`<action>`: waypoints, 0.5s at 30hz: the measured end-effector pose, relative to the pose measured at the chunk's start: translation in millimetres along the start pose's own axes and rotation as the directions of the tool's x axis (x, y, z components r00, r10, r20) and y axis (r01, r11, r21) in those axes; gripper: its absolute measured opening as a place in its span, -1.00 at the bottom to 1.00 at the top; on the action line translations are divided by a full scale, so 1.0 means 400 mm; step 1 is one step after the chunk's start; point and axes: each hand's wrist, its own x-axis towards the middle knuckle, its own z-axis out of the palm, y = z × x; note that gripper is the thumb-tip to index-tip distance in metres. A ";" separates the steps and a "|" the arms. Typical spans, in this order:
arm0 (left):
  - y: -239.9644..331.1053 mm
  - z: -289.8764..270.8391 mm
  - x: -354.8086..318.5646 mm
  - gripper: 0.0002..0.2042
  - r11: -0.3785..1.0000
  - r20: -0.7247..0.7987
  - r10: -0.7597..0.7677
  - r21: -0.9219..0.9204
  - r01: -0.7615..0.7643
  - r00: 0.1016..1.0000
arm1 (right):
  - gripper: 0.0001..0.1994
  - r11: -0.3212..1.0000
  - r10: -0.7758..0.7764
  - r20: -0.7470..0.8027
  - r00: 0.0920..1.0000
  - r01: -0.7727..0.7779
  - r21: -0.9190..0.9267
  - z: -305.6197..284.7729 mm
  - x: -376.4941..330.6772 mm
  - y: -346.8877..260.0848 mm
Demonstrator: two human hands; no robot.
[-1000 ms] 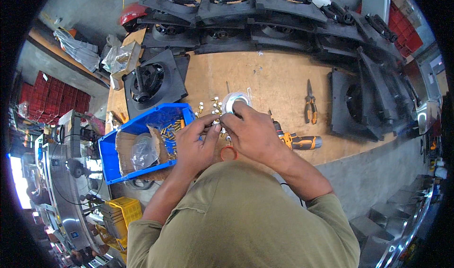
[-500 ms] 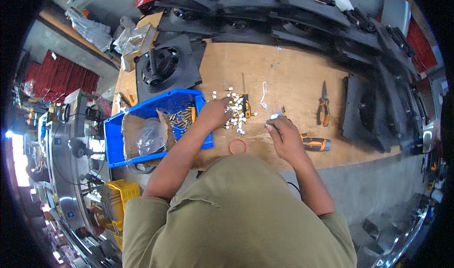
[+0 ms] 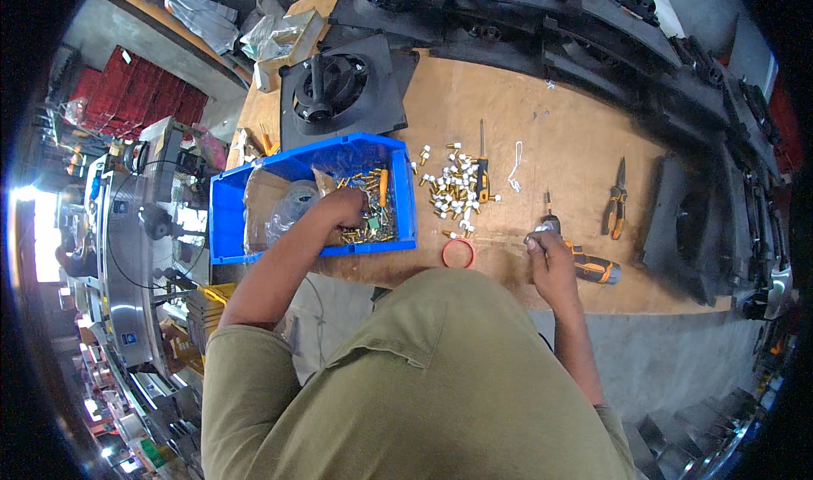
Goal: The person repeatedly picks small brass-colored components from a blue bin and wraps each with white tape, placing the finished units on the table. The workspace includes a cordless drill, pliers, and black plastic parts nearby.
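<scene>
My left hand (image 3: 345, 208) is down in the blue bin (image 3: 408, 199), among small brass-coloured parts (image 3: 360, 179). Its fingers are bent together; their tips and whatever they grip are hidden. An orange-handled tool (image 3: 384, 188) stands by the fingers. On the right of the wooden bench, my right hand (image 3: 552, 261) is closed, thumb against the fingers, with a small whitish bit at the tips too small to name. It is just left of an orange-and-black power screwdriver (image 3: 596, 268). Between the hands lies a pile of brass fittings with white ends (image 3: 453, 183).
A screwdriver (image 3: 483, 175) lies beside the pile, with a white loop of cord (image 3: 515, 166) to its right. Near the bench edge is a red ring (image 3: 458, 254). Pliers (image 3: 616, 205) lie at right. Black fan housings (image 3: 339, 90) line the back and right side.
My left hand has moved left from the fittings pile into the blue bin. My right hand stays closed near the power screwdriver. The whole view has shifted and turned slightly.
</scene>
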 end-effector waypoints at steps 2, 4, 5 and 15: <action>-0.006 0.020 0.027 -0.74 0.998 0.009 -0.061 0.035 0.061 0.998 | -0.87 0.999 -0.046 -0.036 0.998 0.046 -0.001 -0.008 0.017 -0.014; -0.006 0.030 0.042 -0.69 0.993 0.029 -0.066 0.098 0.063 0.997 | -0.88 0.999 -0.044 -0.037 0.998 0.044 -0.002 -0.012 0.027 -0.021; -0.005 0.031 0.043 -0.66 0.990 0.050 -0.074 0.127 0.067 0.996 | -0.88 0.999 -0.037 -0.040 0.999 0.037 0.008 -0.011 0.028 -0.022; 0.098 -0.128 -0.159 -0.76 0.471 -0.417 -0.240 -0.840 -0.270 0.877 | -0.88 0.991 -0.114 -0.108 0.988 0.120 0.051 0.030 0.024 -0.060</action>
